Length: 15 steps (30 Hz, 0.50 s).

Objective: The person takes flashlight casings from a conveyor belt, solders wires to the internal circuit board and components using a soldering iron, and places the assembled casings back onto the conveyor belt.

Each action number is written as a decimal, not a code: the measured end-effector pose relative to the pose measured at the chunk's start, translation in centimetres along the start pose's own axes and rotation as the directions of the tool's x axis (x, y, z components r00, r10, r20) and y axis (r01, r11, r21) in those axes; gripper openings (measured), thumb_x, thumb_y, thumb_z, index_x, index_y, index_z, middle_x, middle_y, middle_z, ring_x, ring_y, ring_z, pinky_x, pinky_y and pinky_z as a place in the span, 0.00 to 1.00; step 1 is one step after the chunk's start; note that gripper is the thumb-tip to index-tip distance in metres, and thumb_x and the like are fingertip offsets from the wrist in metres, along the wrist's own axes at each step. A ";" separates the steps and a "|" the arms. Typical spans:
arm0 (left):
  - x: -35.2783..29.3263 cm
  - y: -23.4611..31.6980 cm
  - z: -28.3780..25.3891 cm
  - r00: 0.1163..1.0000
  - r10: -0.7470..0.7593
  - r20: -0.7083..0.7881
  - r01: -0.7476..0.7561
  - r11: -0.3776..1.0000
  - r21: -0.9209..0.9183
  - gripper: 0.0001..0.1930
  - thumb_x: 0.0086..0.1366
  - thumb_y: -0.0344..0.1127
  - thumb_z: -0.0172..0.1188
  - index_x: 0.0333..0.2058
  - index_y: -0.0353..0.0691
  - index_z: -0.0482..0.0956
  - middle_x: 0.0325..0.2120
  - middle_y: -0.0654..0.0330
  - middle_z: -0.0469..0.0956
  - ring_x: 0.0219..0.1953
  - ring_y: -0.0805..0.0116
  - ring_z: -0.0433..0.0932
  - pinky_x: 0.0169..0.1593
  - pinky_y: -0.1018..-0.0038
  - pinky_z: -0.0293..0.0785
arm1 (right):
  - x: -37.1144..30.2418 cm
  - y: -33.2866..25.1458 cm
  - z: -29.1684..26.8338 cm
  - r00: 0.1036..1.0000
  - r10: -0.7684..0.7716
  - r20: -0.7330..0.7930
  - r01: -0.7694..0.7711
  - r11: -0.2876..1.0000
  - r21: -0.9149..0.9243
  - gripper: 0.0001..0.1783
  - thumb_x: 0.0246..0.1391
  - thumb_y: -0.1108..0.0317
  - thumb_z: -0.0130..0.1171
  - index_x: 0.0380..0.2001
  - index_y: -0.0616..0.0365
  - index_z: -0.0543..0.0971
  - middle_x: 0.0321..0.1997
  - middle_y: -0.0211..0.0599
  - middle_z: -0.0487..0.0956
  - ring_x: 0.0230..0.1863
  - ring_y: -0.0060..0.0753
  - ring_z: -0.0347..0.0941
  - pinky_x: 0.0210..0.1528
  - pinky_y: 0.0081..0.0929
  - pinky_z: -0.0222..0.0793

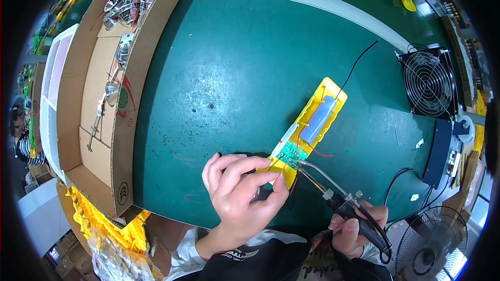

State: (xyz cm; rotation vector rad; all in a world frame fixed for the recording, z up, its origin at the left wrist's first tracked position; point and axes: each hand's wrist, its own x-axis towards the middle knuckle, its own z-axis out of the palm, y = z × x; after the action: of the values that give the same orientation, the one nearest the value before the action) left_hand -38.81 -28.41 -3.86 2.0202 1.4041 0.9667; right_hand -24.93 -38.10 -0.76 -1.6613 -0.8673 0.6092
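Observation:
A yellow plastic housing (337, 103) lies open on the green bench, slanting toward me. Inside it sit a blue cylindrical battery (319, 119) and a small green circuit board (288, 152). My right hand (359, 229) is closed around the black handle of a soldering iron (346, 209). The iron's tip and a thin bent metal tube beside it meet at the board. Close to the board's near end, my left hand (245, 190) pinches a thin red wire between thumb and fingers. A black wire (359, 62) sticks out from the housing's far end.
At the left stands a long cardboard box (148, 47) with shiny metal reflectors (125, 8) in it. A black square fan (428, 80) stands at the far right, above a dark box-shaped unit (440, 153) with a cable. A round fan (431, 244) is at the lower right.

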 end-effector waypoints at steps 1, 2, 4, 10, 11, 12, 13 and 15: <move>0.0 0.0 0.0 1.000 0.000 0.003 0.000 1.000 -0.001 0.08 0.35 0.30 0.64 0.18 0.47 0.76 0.27 0.71 0.73 0.33 0.69 0.69 0.47 0.62 0.56 | 0.0 0.1 0.0 1.000 0.000 0.000 0.000 1.000 0.000 0.24 0.48 0.50 0.52 0.25 0.59 0.56 0.08 0.31 0.67 0.08 0.18 0.60 0.11 0.12 0.57; 0.0 0.0 0.0 1.000 -0.001 0.004 0.001 1.000 -0.001 0.08 0.35 0.30 0.64 0.18 0.47 0.76 0.27 0.71 0.73 0.33 0.69 0.69 0.47 0.62 0.56 | -0.1 0.1 0.0 1.000 -0.005 -0.003 0.005 1.000 0.001 0.24 0.48 0.50 0.53 0.25 0.59 0.56 0.08 0.32 0.67 0.08 0.18 0.61 0.11 0.12 0.57; 0.0 -0.1 0.0 1.000 0.005 -0.002 -0.005 1.000 -0.005 0.08 0.34 0.29 0.64 0.18 0.47 0.76 0.27 0.71 0.73 0.33 0.69 0.69 0.47 0.61 0.56 | -0.1 0.2 0.0 1.000 -0.009 -0.007 0.009 1.000 0.001 0.25 0.47 0.50 0.53 0.25 0.59 0.56 0.09 0.32 0.68 0.08 0.18 0.61 0.11 0.12 0.57; 0.0 0.0 0.0 1.000 -0.001 -0.002 0.001 1.000 -0.004 0.08 0.34 0.29 0.64 0.18 0.47 0.76 0.27 0.71 0.73 0.33 0.69 0.69 0.47 0.61 0.56 | -0.2 0.2 -0.1 1.000 -0.018 -0.015 0.018 0.999 0.047 0.23 0.47 0.53 0.55 0.25 0.59 0.57 0.10 0.33 0.69 0.09 0.17 0.62 0.12 0.12 0.59; 0.0 0.0 0.0 1.000 -0.002 -0.002 0.002 1.000 -0.003 0.08 0.34 0.29 0.64 0.18 0.47 0.76 0.27 0.71 0.73 0.33 0.69 0.69 0.47 0.61 0.56 | -0.2 0.2 -0.3 0.999 -0.051 0.007 0.051 0.998 0.041 0.22 0.47 0.55 0.55 0.25 0.60 0.57 0.11 0.34 0.69 0.09 0.17 0.62 0.13 0.12 0.60; 0.0 0.0 0.0 1.000 0.000 -0.001 0.000 1.000 0.000 0.08 0.34 0.29 0.64 0.18 0.47 0.76 0.27 0.71 0.73 0.33 0.69 0.69 0.47 0.61 0.56 | -0.2 0.2 -0.5 0.996 -0.084 0.030 0.083 0.996 0.035 0.21 0.47 0.57 0.56 0.25 0.60 0.57 0.11 0.34 0.70 0.09 0.17 0.62 0.14 0.12 0.60; 0.0 0.0 0.0 1.000 0.002 0.001 -0.002 1.000 0.004 0.08 0.34 0.29 0.64 0.18 0.48 0.76 0.27 0.71 0.73 0.33 0.69 0.69 0.47 0.61 0.56 | -0.3 0.3 -0.6 0.996 -0.084 0.031 0.083 0.996 0.035 0.21 0.47 0.57 0.56 0.25 0.60 0.57 0.11 0.34 0.70 0.09 0.17 0.62 0.14 0.12 0.60; 0.0 0.0 0.0 1.000 -0.004 -0.002 0.004 1.000 0.004 0.09 0.34 0.29 0.64 0.18 0.48 0.76 0.27 0.71 0.73 0.33 0.69 0.69 0.48 0.62 0.56 | -0.5 0.6 -0.6 0.972 -0.237 0.010 0.237 0.971 0.017 0.20 0.45 0.62 0.57 0.27 0.62 0.58 0.12 0.34 0.69 0.11 0.18 0.63 0.15 0.13 0.60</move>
State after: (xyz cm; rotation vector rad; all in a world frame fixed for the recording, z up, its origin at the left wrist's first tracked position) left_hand -38.81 -28.44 -3.93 2.0193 1.4113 0.9647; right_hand -24.65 -38.95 -1.23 -1.5130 -1.0485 0.4598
